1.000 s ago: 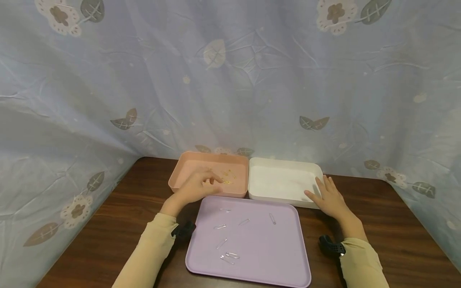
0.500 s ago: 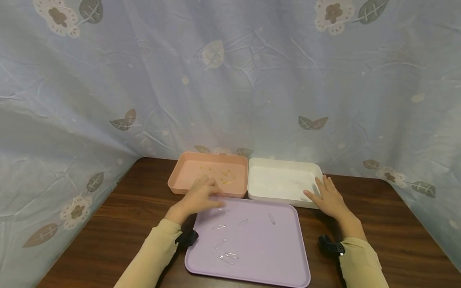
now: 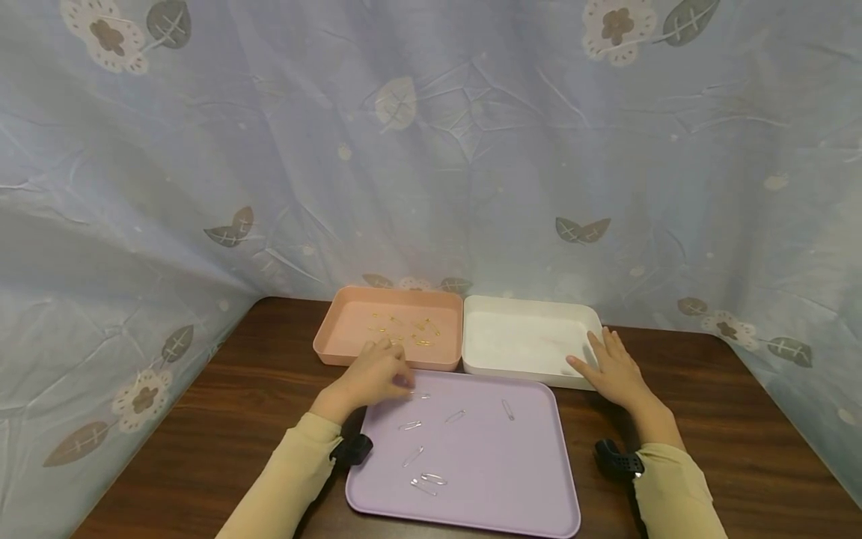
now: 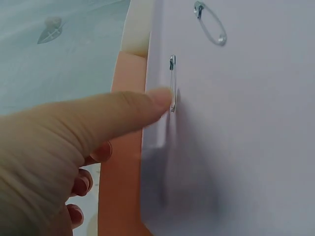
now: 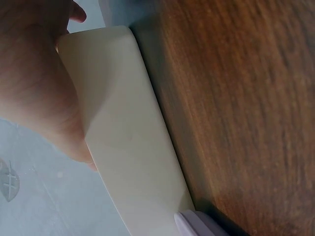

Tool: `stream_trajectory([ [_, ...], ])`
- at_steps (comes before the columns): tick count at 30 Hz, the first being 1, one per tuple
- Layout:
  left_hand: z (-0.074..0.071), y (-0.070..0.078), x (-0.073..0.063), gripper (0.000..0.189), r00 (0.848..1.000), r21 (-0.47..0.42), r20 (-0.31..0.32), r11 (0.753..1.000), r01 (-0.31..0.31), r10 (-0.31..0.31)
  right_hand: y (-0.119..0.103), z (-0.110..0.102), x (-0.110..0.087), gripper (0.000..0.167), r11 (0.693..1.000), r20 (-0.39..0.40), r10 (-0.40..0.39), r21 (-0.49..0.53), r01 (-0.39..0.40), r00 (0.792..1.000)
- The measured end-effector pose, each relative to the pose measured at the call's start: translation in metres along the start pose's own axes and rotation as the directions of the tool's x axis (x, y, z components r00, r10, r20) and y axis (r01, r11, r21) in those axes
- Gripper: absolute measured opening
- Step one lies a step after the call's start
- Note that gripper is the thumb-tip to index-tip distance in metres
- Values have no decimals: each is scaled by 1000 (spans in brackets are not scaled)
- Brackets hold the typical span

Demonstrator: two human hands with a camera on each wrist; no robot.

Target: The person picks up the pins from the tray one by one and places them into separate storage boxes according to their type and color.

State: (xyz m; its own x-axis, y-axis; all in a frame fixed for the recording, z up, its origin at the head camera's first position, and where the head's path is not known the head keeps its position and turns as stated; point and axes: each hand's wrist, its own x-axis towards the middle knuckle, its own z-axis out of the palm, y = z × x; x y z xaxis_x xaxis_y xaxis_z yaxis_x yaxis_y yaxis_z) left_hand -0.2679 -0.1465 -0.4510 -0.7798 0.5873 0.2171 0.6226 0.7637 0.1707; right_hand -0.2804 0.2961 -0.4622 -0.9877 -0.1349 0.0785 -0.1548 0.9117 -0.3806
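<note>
My left hand point(image 3: 377, 376) is over the back left corner of the lilac tray point(image 3: 498, 494), beside the peach tray point(image 3: 323, 346). In the left wrist view its thumb overlaps the lower end of a silver safety pin point(image 4: 173, 73), while the other fingers are bent and apart from the thumb. That safety pin point(image 3: 422, 395) lies near the lilac tray's back edge. Several more silver safety pins point(image 3: 434, 478) are scattered across the tray. With fingers spread, my right hand point(image 3: 616, 372) rests on the right front corner of the white tray point(image 3: 525, 373).
Several small gold safety pins point(image 3: 423, 343) lie in the peach tray. It stands side by side with the white tray at the back of the dark wooden table point(image 3: 222, 419). Behind the table hangs a pale patterned curtain point(image 3: 471, 187).
My left hand has come back from over the peach tray to the lilac tray's back left corner, its thumb lowering towards a safety pin. My right hand has stayed on the white tray.
</note>
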Motion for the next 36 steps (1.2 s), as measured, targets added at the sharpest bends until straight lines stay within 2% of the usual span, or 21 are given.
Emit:
stream_trajectory([
  [6,1,3,0,10,1000,54,-10,998,-18,19,0,-1,1,89,1000,3,-2,1,2,1000],
  [13,3,7,0,9,1000,67,-9,997,-28,29,4,2,2,89,1000,-1,2,-9,-2,1000],
  [27,2,11,0,10,1000,69,20,998,-4,3,4,4,1,88,1000,-14,7,-13,-7,1000],
  [36,2,12,0,10,999,30,47,1000,-10,8,3,4,2,87,1000,-14,4,-22,-4,1000],
])
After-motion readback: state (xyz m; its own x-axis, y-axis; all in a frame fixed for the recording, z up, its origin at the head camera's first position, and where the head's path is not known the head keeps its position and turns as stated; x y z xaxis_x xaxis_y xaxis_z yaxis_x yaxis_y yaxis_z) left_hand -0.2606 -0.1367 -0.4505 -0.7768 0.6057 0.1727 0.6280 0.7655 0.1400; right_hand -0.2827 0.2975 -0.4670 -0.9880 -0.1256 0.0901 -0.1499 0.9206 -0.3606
